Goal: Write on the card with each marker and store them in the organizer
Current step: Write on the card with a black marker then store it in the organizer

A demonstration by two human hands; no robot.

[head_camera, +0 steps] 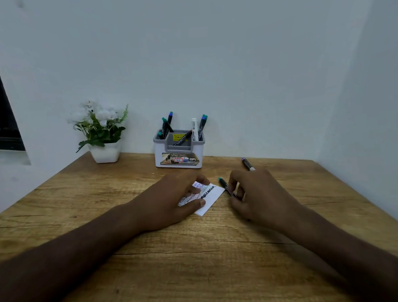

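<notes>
— Forearms come in from the near edge of the wooden desk [79, 199]. What does each hand do?

— The left hand [173, 199] lies flat on the white card [209, 196], fingers spread and pinning its left part; the scribbled lines show beside the fingertips. It grips nothing.

— And the right hand [260, 193]?

— Just right of the card, its fingers are curled round the lower end of a green-capped marker [225, 185]. The capped end pokes out toward the card's far right corner (whether it touches the card, I cannot tell).

— Anything past the hands?

— A purple-capped marker [248, 163] lies on the desk just beyond the right knuckles. Farther back, by the wall, the white and grey organizer [179, 155] holds several markers upright or leaning. A potted white flower [103, 134] sits to its left.
</notes>
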